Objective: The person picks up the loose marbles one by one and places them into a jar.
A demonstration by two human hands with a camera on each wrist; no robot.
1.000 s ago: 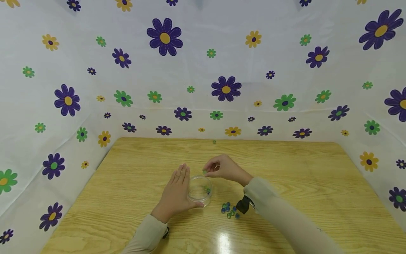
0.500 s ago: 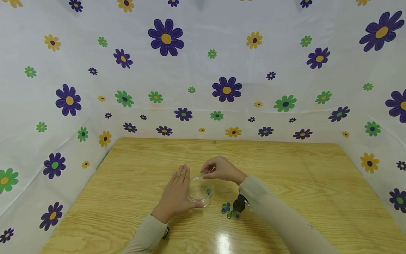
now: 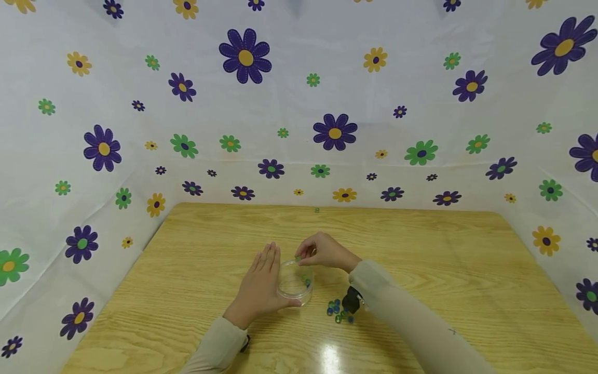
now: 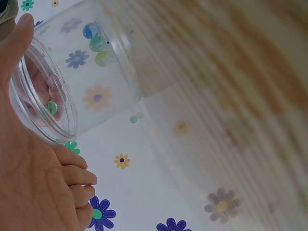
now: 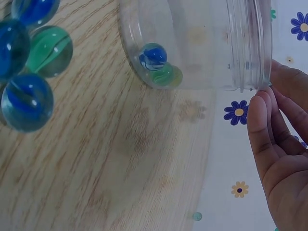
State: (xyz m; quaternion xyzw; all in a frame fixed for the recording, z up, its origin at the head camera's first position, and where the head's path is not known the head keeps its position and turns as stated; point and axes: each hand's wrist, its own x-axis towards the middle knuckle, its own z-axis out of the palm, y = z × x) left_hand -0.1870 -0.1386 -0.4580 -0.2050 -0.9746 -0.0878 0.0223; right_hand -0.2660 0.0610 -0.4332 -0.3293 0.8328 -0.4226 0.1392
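Note:
A clear plastic jar [image 3: 289, 283] stands upright on the table with its mouth uncovered. My left hand [image 3: 258, 292] rests against its left side, fingers straight and pointing away, thumb along the near side. Above the far rim, my right hand [image 3: 328, 251] pinches a green marble [image 4: 51, 108] between thumb and fingertips. Inside the jar, at the bottom, lie a blue marble [image 5: 153, 57], a green marble [image 4: 98, 43] and a yellow-green marble [image 4: 103, 58]. To the jar's right, several loose blue and green marbles [image 3: 337, 309] lie in a group, partly under the right wrist.
One small marble [image 3: 316, 210] sits alone near the far edge of the wooden table [image 3: 224, 234]. A white cloth [image 3: 280, 93] printed with flowers surrounds the table at the back and both sides. Black wrist cameras are worn on both sleeves.
My right hand, pinching the green marble, has moved slightly left and down to the jar's far rim. The left hand and the jar stay in place.

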